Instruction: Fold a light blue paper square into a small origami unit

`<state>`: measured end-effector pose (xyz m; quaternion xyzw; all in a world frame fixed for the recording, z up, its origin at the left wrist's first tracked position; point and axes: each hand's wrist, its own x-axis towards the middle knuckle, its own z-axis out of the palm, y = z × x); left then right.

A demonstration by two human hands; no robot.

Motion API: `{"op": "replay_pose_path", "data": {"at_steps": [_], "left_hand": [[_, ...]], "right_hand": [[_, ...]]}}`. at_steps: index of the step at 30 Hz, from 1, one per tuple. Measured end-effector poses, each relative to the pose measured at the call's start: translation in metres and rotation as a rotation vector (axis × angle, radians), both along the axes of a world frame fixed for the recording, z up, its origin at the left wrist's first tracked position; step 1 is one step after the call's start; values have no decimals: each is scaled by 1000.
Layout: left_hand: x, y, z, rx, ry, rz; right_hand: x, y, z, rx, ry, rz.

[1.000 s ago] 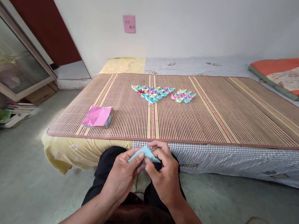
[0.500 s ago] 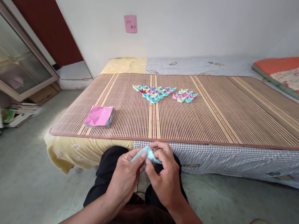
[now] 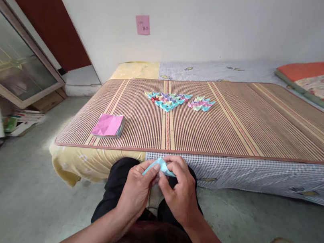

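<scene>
A light blue piece of folded paper [image 3: 160, 164] is pinched between both hands above my lap, just off the near edge of the bed. My left hand [image 3: 137, 181] grips its left side, thumb on top. On the right side, my right hand [image 3: 179, 185] is closed on the paper with thumb and fingers; part of the paper is hidden by them. Farther back on the mat stand small folded paper boats [image 3: 168, 100] in many colours, with a smaller group of paper boats [image 3: 201, 104] to their right. A stack of square paper [image 3: 108, 125], pink on top, lies to the left.
A striped bamboo mat [image 3: 225, 127] covers the bed, over a yellow sheet [image 3: 91, 163] and a checked sheet [image 3: 248, 173]. Folded orange bedding [image 3: 318, 73] lies at the back right. A pink note [image 3: 142, 25] hangs on the wall. Books [image 3: 25, 119] are on the floor at left.
Both hands keep their grip on the blue paper, with only slight finger movement. The whole view has shifted a little.
</scene>
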<state>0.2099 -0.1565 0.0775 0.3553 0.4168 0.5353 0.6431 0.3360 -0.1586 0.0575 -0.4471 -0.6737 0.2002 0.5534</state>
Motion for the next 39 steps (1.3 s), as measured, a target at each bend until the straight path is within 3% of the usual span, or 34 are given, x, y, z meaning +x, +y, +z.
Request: {"op": "replay_pose_path", "data": {"at_steps": [7, 13, 19, 23, 29, 35, 39], "left_hand": [[0, 0, -3, 62, 51, -4], [0, -2, 0, 102, 174, -32], [1, -1, 6, 36, 209, -29], [1, -1, 6, 15, 203, -65], [-6, 1, 6, 42, 252, -131], [-14, 4, 1, 27, 354, -198], [-13, 5, -4, -63, 210, -91]], "right_hand": [[6, 3, 7, -59, 115, -50], [10, 8, 15, -62, 130, 45], [12, 8, 15, -66, 160, 39], [15, 7, 12, -224, 214, 62], [19, 8, 12, -473, 406, 203], [26, 12, 17, -464, 260, 321], [25, 12, 15, -524, 343, 382]]}}
